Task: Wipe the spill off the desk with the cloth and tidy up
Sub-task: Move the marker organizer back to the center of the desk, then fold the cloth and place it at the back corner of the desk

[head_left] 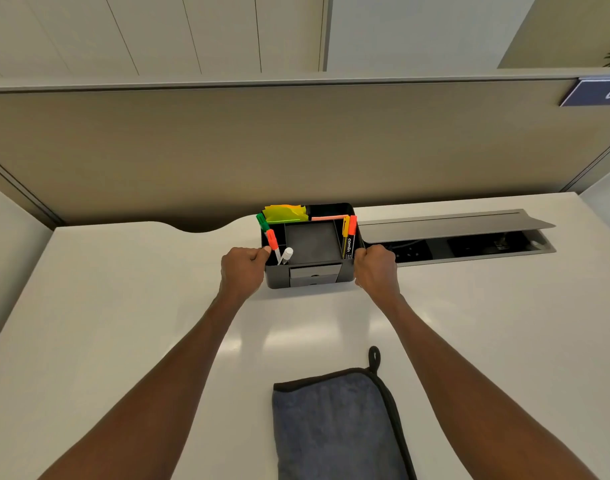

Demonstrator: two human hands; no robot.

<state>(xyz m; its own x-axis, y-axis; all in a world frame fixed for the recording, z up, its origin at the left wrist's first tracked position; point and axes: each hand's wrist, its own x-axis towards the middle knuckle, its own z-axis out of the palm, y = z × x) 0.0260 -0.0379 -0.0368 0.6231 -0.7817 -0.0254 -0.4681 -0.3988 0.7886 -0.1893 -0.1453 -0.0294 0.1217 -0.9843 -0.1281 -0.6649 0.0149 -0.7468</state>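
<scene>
A black desk organizer [312, 271] stands at the back of the white desk [123, 306], filled with coloured markers [271, 239] and sticky notes [284, 213]. My left hand [243, 270] grips its left side and my right hand [374, 268] grips its right side. A folded blue-grey cloth [334, 427] with black trim and a hanging loop lies flat on the desk near the front edge, between my forearms. No spill shows on the desk surface.
An open cable tray [470, 247] with a raised grey lid is set into the desk right of the organizer. A beige partition panel [296, 150] runs along the back, with a curved cutout [199, 227] in the desk edge at the left.
</scene>
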